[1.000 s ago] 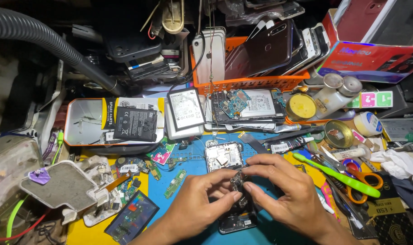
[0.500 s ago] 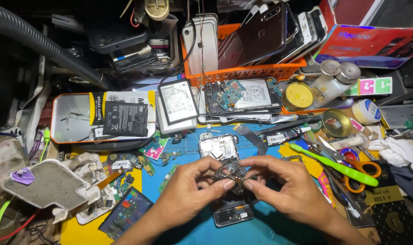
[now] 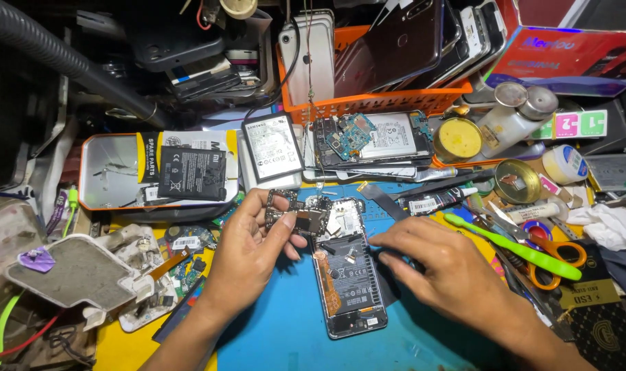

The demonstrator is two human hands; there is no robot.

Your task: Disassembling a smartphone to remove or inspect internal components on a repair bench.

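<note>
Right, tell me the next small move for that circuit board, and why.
Probably set the circuit board down on the blue mat. The left hand holds it lifted clear of the opened phone, while the right hand rests beside the phone holding nothing visible.

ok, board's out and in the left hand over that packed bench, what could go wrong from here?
1. The left hand pinches the small circuit board by its edges above the opened phone; a slip could drop it onto the exposed battery and flex cables.
2. The right hand rests beside the phone's edge; a nudge might shift it on the blue mat.
3. Loose parts and scissors crowd the mat, so small pieces could get lost.
</note>
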